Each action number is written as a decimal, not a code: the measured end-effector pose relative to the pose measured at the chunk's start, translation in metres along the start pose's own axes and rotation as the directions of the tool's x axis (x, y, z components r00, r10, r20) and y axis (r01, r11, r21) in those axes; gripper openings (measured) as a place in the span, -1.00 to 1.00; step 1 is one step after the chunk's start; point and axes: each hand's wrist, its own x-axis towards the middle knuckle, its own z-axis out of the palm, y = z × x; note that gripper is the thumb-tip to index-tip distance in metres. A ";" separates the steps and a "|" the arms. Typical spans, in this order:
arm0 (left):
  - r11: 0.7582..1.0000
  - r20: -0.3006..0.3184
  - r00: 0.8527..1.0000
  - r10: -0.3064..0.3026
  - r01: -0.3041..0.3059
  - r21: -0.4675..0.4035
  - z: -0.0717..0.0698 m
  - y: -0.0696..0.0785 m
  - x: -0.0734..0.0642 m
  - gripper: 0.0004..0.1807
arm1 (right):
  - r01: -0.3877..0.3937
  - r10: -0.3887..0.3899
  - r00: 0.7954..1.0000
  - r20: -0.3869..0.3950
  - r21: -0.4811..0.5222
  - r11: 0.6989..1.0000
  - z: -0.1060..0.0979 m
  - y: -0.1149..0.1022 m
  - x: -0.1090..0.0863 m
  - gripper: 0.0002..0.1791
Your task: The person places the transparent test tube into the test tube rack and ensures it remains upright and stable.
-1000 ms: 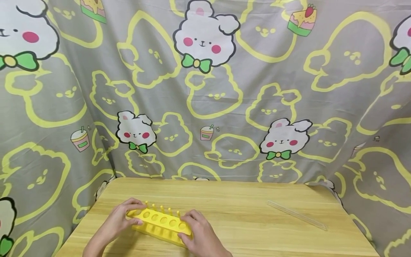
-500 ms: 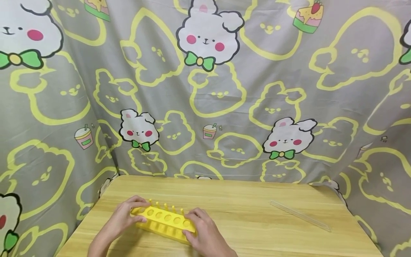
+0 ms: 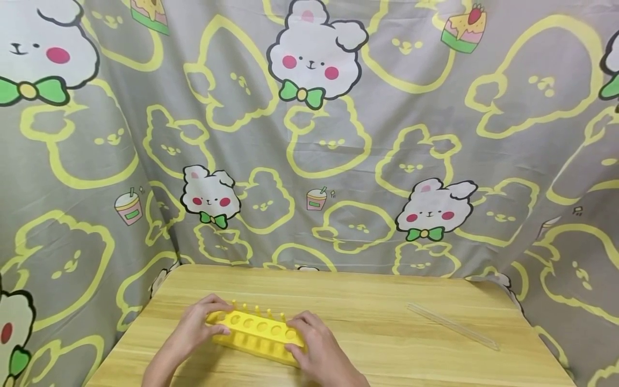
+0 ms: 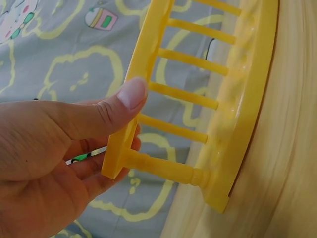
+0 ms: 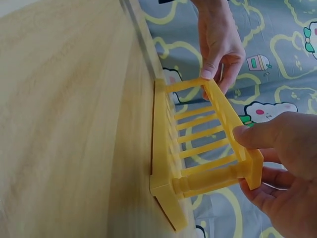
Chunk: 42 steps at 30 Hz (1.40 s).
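A yellow plastic test tube rack stands on the wooden table, left of centre in the head view. Round holes line its top plate, and a row of pegs rises along its far side. My left hand pinches the top plate at the left end, thumb on the near edge and fingers behind. At the other end my right hand grips the same plate in a like manner. Both wrist views show the rack's posts and its base, which sits on or very close to the tabletop. No tubes are in the holes.
A clear glass or plastic tube or rod lies slantwise on the right part of the table. Grey cloth with rabbit prints hangs behind the table and along both sides.
Both hands and the rack have shifted slightly to the right in the head view, partly because the camera itself turned. The grip on the rack looks the same; the clear rod stays on the table.
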 end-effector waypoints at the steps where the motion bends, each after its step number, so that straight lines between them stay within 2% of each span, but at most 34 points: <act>1: 1.000 -0.001 1.000 0.000 0.000 0.002 0.001 0.001 0.000 -0.53 | 0.001 -0.001 1.000 0.001 0.000 1.000 -0.001 0.001 0.000 -0.62; 12: 1.000 0.016 1.000 -0.023 0.023 0.020 0.012 0.013 0.001 -0.54 | -0.007 0.007 0.999 0.038 0.001 1.000 -0.009 0.012 -0.006 -0.62; 19: 1.000 -0.005 1.000 0.002 -0.002 0.007 0.020 0.020 0.004 -0.54 | -0.039 0.039 0.998 0.053 0.002 0.999 -0.018 0.016 -0.009 -0.61; 25: 1.000 0.000 1.000 0.026 -0.026 -0.002 0.024 0.025 0.007 -0.55 | -0.059 0.059 0.996 0.063 -0.002 0.998 -0.027 0.020 -0.012 -0.60; 33: 0.998 -0.013 0.999 0.049 -0.050 -0.027 0.032 0.034 0.011 -0.58 | -0.031 0.032 0.997 0.066 -0.015 0.999 -0.039 0.030 -0.015 -0.59; 37: 0.997 -0.017 0.997 0.072 -0.073 -0.027 0.035 0.039 0.013 -0.58 | -0.041 0.043 0.996 0.080 -0.019 0.999 -0.045 0.033 -0.015 -0.60; 42: 0.997 -0.009 0.998 0.059 -0.060 -0.048 0.039 0.046 0.018 -0.58 | -0.047 0.049 0.996 0.077 -0.034 0.998 -0.051 0.038 -0.015 -0.60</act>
